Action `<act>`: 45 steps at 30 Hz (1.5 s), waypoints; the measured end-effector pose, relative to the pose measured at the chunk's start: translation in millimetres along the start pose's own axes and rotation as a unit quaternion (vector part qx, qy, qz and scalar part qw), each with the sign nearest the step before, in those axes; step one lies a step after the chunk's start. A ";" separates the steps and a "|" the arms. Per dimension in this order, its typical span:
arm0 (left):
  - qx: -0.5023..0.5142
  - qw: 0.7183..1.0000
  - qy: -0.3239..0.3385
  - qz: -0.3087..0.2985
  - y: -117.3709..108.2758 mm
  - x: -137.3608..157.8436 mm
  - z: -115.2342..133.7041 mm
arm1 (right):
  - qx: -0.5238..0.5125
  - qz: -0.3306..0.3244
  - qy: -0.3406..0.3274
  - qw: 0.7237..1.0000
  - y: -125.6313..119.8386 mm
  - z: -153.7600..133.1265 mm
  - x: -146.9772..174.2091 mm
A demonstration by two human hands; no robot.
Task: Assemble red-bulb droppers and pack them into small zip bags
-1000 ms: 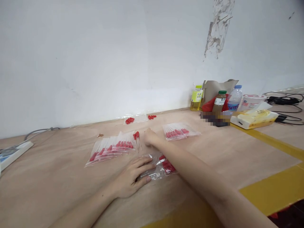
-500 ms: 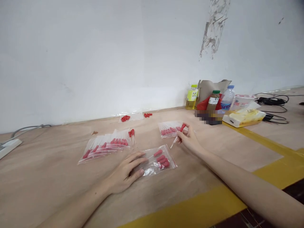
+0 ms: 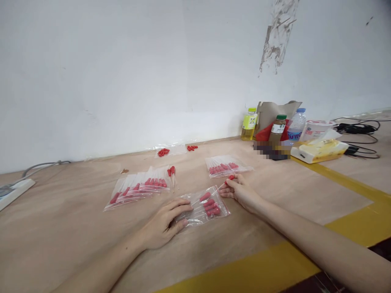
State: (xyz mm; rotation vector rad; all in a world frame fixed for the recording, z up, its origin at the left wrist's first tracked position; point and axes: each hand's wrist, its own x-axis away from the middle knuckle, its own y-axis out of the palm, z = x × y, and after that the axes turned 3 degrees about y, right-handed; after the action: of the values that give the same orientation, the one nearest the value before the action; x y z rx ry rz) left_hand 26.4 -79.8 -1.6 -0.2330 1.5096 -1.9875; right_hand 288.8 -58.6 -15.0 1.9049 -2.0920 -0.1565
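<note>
A clear zip-lock bag (image 3: 195,215) lies in front of me with several red-bulbed glass droppers in it, bulbs toward the right. My left hand (image 3: 169,219) holds its left end down, fingers and thumb bent over the plastic. At the bag's right edge, my right hand (image 3: 241,191) pinches one dropper (image 3: 229,178) near its red bulb. This dropper's tube slants down-left to the bag's mouth; whether the tip is inside is too fine to tell. Two loose droppers (image 3: 171,171) lie beyond the bag, beside a fanned row of filled bags (image 3: 137,189).
More filled bags (image 3: 227,166) lie beyond my right hand. Loose red bulbs (image 3: 163,152) sit on plastic by the wall. Bottles (image 3: 249,125), a tissue pack (image 3: 320,150) and cables (image 3: 357,129) stand back right. A power strip (image 3: 16,193) is at far left.
My right hand has come down and nearer with the dropper, bringing its tip from above the table to the bag's right edge. My left hand stays on the bag.
</note>
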 end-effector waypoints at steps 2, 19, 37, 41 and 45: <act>-0.004 1.000 -0.004 0.000 -0.1 -0.3 0.3 | 0.035 -0.022 0.011 0.999 -2.0 -0.7 2.0; -0.002 1.000 -0.028 0.009 -1.2 0.2 2.5 | 0.396 -0.177 -0.214 0.875 -16.5 -2.2 -22.5; 0.013 1.000 -0.026 0.006 -0.7 -0.2 0.8 | 0.355 -0.086 -0.084 0.927 -2.0 -2.4 -13.1; 0.016 1.000 -0.017 -0.002 -1.3 0.5 1.3 | 0.313 -0.202 -0.054 0.926 1.5 -4.0 -12.1; 0.000 0.999 -0.038 0.033 -1.2 1.6 1.5 | 0.199 -0.247 0.048 0.947 -5.8 -18.2 -4.8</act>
State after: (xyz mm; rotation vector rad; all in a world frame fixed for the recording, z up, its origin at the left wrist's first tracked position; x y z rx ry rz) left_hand 25.5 -81.7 -0.4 -0.2530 1.4527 -1.9058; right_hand 300.1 -52.3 -0.1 2.5898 -1.6302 0.2697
